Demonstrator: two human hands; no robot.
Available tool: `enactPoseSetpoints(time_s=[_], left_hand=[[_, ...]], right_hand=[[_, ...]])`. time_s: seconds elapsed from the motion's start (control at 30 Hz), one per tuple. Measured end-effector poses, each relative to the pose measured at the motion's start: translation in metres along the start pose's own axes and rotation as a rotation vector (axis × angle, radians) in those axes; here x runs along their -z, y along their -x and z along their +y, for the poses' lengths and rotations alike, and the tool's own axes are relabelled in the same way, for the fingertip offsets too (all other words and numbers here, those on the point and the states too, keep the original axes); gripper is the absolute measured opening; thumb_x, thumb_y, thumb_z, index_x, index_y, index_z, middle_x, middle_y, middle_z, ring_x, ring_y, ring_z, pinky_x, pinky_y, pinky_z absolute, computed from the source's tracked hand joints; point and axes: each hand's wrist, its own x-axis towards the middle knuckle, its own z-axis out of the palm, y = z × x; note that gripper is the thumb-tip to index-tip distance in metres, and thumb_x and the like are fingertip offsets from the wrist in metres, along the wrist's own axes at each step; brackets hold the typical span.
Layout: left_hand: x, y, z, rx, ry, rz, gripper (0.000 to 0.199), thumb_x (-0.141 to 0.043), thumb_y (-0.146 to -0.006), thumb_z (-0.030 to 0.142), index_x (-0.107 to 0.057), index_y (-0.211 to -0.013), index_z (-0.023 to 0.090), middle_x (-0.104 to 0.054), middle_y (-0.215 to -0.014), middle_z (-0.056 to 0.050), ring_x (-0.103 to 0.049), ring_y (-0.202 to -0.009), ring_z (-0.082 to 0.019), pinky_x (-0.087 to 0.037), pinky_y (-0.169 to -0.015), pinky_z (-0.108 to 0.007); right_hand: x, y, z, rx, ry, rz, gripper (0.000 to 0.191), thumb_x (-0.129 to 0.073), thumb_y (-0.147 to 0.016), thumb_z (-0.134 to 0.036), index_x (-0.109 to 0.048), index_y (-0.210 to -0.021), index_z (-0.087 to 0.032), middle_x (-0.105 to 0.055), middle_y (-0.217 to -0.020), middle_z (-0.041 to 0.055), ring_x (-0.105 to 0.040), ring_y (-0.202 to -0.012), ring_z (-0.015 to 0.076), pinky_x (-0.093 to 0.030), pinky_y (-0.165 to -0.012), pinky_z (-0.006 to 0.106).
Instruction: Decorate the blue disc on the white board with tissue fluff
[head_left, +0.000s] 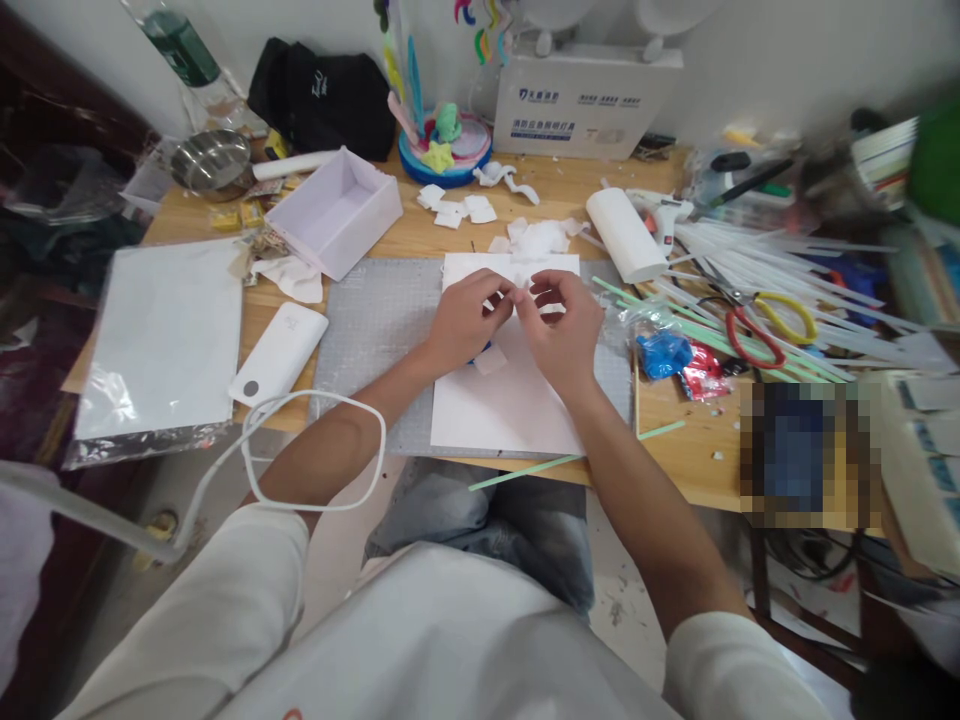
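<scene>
My fingertips met over the white sheet, and the work looked only partway along.
Taking the sheet (517,415) as the clock's centre, my left hand (471,318) and right hand (562,322) came together towards 12, each half-curled, thumb near fingertips; whether they pinched something small, I could not tell. Below my left hand, near the centre, lay a pale scrap (492,360) with something blue, mostly hidden, at its edge. I judged some pieces ready: white squares (456,208) sat loose at 11 and crumpled tissue (544,238) just past 12. Joining or placing them seemed left to do, for I saw nothing assembled on the sheet. The roll (624,238) lay between 1 and 2, the scissors (739,297) just short of 3, both out of my hands.
</scene>
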Motion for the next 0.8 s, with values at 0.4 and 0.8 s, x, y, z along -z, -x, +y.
enactPoseSetpoints(time_s=[0.4, 0.8], left_hand=[[0.001, 0.002, 0.004, -0.055, 0.021, -0.011, 0.013, -0.059, -0.103, 0.020, -0.069, -0.095, 0.019, -0.073, -0.097, -0.005, -0.067, -0.086, -0.013, -0.052, -0.067, -0.020], [0.002, 0.001, 0.003, -0.049, 0.060, 0.007, 0.013, -0.061, -0.102, 0.018, -0.073, -0.096, 0.019, -0.074, -0.097, -0.004, -0.067, -0.084, -0.012, -0.052, -0.067, -0.019]], right_hand=[[-0.002, 0.001, 0.007, -0.046, -0.093, -0.084, 0.029, -0.056, -0.099, -0.044, -0.078, -0.100, -0.024, -0.080, -0.094, 0.0049, -0.073, -0.085, 0.0167, -0.060, -0.068, 0.030], [0.001, 0.000, -0.002, -0.079, -0.159, -0.085, 0.030, -0.067, -0.093, -0.049, -0.079, -0.094, -0.022, -0.080, -0.093, 0.0060, -0.073, -0.083, 0.0176, -0.059, -0.065, 0.029]])
